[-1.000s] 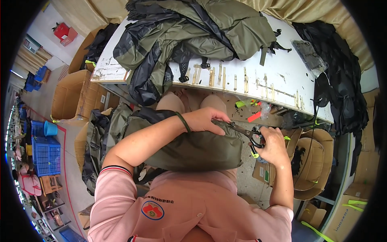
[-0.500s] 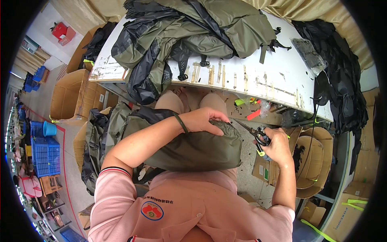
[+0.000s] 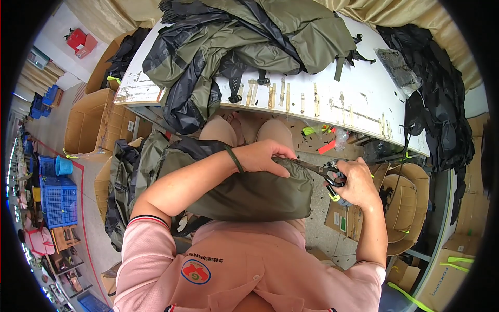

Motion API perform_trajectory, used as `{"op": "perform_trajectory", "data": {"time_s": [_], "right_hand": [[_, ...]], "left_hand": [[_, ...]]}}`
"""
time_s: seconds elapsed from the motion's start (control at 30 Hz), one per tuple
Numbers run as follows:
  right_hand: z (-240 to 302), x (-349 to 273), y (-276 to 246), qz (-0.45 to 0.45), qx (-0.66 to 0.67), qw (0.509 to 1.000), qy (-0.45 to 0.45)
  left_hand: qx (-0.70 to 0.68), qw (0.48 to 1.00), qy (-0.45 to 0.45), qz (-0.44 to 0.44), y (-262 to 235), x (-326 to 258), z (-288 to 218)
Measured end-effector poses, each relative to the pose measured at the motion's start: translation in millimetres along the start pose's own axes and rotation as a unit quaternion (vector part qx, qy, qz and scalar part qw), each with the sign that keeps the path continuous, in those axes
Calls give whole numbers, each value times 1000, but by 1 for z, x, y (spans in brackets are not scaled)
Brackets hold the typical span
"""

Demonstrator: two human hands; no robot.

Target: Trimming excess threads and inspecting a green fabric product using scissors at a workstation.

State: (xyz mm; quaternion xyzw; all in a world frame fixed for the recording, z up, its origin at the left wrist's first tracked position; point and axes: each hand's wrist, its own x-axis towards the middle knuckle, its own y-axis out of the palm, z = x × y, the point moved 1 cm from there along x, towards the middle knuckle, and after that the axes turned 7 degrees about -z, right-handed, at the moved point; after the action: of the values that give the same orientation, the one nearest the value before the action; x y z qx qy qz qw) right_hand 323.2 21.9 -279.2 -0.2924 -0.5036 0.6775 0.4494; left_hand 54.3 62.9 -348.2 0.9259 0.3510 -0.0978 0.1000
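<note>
An olive-green bag of shiny coated fabric (image 3: 254, 196) lies across my lap. My left hand (image 3: 261, 157) pinches its upper edge between thumb and fingers. My right hand (image 3: 358, 182) is closed around the handles of a pair of scissors (image 3: 318, 168). Their blades look nearly together, with the tips at the bag's edge just right of my left fingertips. Whether anything lies between the blades is too small to tell. More olive and black fabric (image 3: 148, 166) hangs at my left side.
Ahead stands a white worktable (image 3: 358, 96) heaped with olive and black bags (image 3: 280, 41). Black pieces (image 3: 436, 104) hang at its right end. Cardboard boxes stand at left (image 3: 88, 125) and right (image 3: 408, 208). Blue crates (image 3: 58, 200) are farther left. Scraps litter the floor.
My right hand has shifted slightly, bringing the scissor blades leftward against the bag's edge, and the blades have come closer together. My left hand keeps its grip in nearly the same place.
</note>
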Motion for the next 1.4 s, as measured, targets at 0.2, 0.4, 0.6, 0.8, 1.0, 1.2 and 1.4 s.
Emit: {"op": "perform_trajectory", "data": {"time_s": [0.2,0.4,0.6,0.8,1.0,1.2,1.4], "right_hand": [[-5,-4,5,-19,15,999,27],[-3,-1,-1,-39,-10,999,-2],[11,10,-6,-17,-49,998,-38],[0,8,-1,-25,-51,997,-50],[20,23,17,-4,295,950,99],[18,27,41,81,389,914,86],[8,22,42,89,386,913,96]], "left_hand": [[-1,1000,17,1,-1,0,3],[30,999,41,0,0,0,2],[-2,999,26,27,6,1,2],[-9,1000,7,28,7,1,3],[1,998,66,23,13,15,14],[332,921,192,-73,-24,-24,-9],[329,932,94,-121,-61,-65,29]]}}
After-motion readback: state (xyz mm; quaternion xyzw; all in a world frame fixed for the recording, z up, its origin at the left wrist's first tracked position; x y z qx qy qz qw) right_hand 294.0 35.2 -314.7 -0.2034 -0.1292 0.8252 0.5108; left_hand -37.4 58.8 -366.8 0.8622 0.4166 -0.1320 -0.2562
